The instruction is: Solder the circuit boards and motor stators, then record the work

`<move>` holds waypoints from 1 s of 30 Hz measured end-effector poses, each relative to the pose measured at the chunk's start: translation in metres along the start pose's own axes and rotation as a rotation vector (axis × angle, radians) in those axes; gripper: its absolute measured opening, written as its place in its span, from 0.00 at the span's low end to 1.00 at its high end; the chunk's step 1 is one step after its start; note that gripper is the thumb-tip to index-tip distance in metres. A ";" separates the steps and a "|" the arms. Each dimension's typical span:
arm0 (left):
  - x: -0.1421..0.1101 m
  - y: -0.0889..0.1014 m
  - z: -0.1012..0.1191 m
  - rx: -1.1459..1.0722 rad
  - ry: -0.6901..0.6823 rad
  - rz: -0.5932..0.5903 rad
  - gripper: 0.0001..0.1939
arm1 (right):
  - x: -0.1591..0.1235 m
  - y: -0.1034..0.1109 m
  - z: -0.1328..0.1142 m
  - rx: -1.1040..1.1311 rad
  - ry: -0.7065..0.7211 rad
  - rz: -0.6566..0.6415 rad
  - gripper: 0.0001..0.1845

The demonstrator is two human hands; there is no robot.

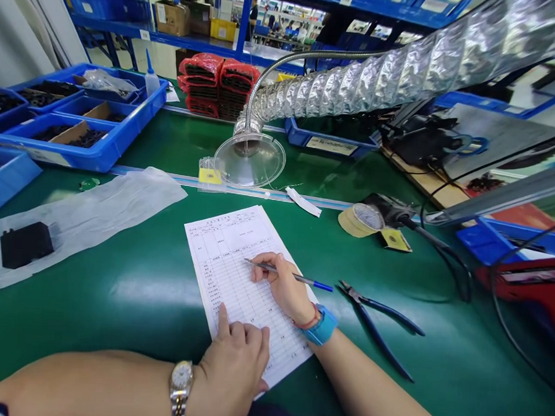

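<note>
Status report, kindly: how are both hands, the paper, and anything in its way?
Right hand holding pen over paper. Left hand on lower part of paper, pointing. Pliers beside paper, not on it.

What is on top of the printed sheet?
The left hand, index finger extended, and the right hand, holding a pen. Any print on the sheet beneath them is hidden.

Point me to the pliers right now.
In the head view, the pliers lie on the green tabletop, to the right of the paper form and the right hand, close to the blue end of the pen.
</note>
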State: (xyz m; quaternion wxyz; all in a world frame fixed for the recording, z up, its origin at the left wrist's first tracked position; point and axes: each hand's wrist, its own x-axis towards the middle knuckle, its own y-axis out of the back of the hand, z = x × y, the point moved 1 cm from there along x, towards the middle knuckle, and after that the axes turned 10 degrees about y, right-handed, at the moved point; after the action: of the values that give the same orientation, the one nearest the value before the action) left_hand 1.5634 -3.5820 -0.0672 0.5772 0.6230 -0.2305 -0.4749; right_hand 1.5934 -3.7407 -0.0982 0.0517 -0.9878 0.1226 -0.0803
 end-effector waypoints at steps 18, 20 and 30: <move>0.007 0.001 -0.004 0.023 -0.015 -0.052 0.36 | -0.013 -0.028 -0.018 -0.475 -0.041 -0.179 0.09; 0.007 0.002 -0.004 0.027 -0.020 -0.051 0.36 | -0.013 -0.029 -0.015 -0.532 0.000 -0.144 0.09; 0.006 0.000 -0.003 0.008 -0.027 -0.046 0.37 | -0.009 -0.022 -0.013 -0.602 0.058 -0.194 0.11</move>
State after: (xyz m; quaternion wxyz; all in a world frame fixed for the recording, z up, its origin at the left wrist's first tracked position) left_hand 1.5687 -3.5853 -0.0696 0.5603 0.6242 -0.2257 -0.4955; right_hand 1.5881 -3.7181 -0.0838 -0.2543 -0.9632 0.0476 -0.0729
